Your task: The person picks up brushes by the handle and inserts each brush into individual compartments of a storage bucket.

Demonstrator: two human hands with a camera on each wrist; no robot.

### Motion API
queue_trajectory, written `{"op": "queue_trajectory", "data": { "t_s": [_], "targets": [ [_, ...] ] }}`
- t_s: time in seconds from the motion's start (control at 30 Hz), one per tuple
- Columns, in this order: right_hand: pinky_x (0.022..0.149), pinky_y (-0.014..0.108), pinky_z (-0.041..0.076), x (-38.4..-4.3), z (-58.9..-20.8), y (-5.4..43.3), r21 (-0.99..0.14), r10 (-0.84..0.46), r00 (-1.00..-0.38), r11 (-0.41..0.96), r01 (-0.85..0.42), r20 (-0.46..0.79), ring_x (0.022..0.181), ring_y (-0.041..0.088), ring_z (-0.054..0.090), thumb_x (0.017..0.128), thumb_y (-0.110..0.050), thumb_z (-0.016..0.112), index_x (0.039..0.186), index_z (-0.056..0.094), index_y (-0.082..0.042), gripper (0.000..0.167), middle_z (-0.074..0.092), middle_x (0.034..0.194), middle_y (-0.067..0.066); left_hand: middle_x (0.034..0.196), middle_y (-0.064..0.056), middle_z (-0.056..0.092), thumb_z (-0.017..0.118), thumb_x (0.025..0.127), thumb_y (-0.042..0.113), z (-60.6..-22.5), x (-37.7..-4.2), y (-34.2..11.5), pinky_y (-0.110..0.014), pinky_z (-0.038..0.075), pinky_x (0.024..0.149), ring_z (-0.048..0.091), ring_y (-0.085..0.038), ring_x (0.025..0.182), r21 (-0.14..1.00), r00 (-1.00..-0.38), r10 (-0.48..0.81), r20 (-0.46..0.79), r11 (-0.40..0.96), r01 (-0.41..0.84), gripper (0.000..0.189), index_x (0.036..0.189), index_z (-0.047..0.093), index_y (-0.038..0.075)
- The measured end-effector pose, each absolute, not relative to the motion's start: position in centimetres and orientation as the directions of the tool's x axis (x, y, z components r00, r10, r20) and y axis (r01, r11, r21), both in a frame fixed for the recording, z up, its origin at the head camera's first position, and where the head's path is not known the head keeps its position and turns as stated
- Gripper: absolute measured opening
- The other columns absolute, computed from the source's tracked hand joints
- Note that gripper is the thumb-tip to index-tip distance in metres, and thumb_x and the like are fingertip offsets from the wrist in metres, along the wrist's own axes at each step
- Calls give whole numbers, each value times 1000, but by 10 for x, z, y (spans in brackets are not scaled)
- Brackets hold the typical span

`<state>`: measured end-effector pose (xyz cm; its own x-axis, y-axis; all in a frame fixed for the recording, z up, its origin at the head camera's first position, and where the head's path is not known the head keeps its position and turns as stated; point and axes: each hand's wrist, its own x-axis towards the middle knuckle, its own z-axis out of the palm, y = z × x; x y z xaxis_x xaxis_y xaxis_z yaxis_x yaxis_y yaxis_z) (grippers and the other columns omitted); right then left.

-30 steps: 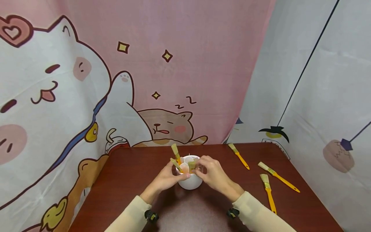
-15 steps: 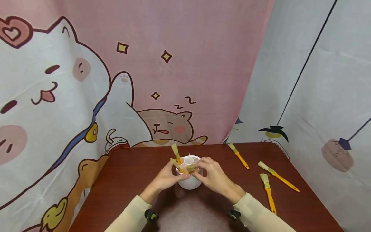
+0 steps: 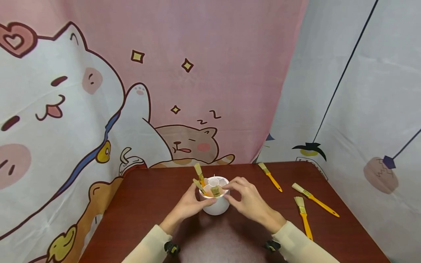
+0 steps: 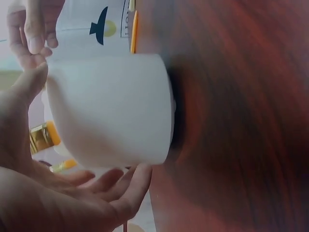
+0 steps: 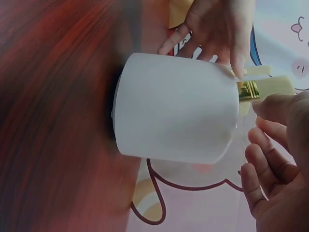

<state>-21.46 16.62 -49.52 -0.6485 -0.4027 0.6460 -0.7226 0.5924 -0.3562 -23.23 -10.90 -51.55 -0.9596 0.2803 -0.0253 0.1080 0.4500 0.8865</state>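
So your white brush holder (image 3: 217,209) is upright on the brown desk (image 3: 154,204), sitting at about 6 o'clock from the middle of your head view, with round compartments inside the rim. Your left hand (image 3: 188,205) has a grip on it: thumb on the near rim at roughly 7 o'clock, other fingers round the 9 o'clock side. Your right hand (image 3: 251,200) is at the holder's 3 o'clock side, thumb and index apart and, as far as I can see, released rather than pinching anything.

Three yellow-handled paintbrushes are in the holder, bristles up. Going by its rim as a clock, there's a far-left brush (image 3: 198,171) at 10–11, a left brush (image 3: 198,185) around 9 leaning outward beside your left hand, and a near brush (image 3: 215,190) at 6. That last one is closest to your right fingertips; they overlap its bristles in the right wrist view, so I can't tell if they're touching. Its handle is hidden too.

The other three are lying flat on the desk, apart from each other. From the holder: the far brush (image 3: 270,177) between 2 and 3 o'clock, the outer brush (image 3: 315,199) at 3, and the closest brush (image 3: 304,218) between 3 and 4. Behind it all hangs a pink-and-white cartoon-cat backdrop (image 3: 243,73).
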Motion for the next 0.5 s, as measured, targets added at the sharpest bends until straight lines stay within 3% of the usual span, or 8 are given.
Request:
{"op": "queue_trajectory", "data": {
  "t_s": [0.13,0.33,0.5],
  "targets": [
    [94,44,68,-212,-494,174,-362,-382,-660,607,-707,647,113,18,75,91,-9,101,122,87,-13,34,79,115,-3,165,-26,59,100,90,53,-516,-222,-97,-69,53,123,64,-43,149,869,-985,172,27,484,108,111,169,45,-1],
    [94,43,67,-207,-494,186,-374,-348,-689,642,-669,635,115,18,75,93,-11,99,122,86,-14,32,79,117,-3,154,-24,59,103,81,61,-514,-206,-74,-68,58,113,67,-44,143,836,-997,-29,73,547,46,116,164,48,-1],
    [92,42,66,-204,-496,194,-364,-322,-686,660,-657,653,112,19,75,93,-8,98,122,86,-17,33,80,116,-3,149,-23,58,102,78,68,-511,-202,-62,-69,60,103,68,-44,135,814,-991,-110,72,580,-5,119,160,49,1]
  ]
}}
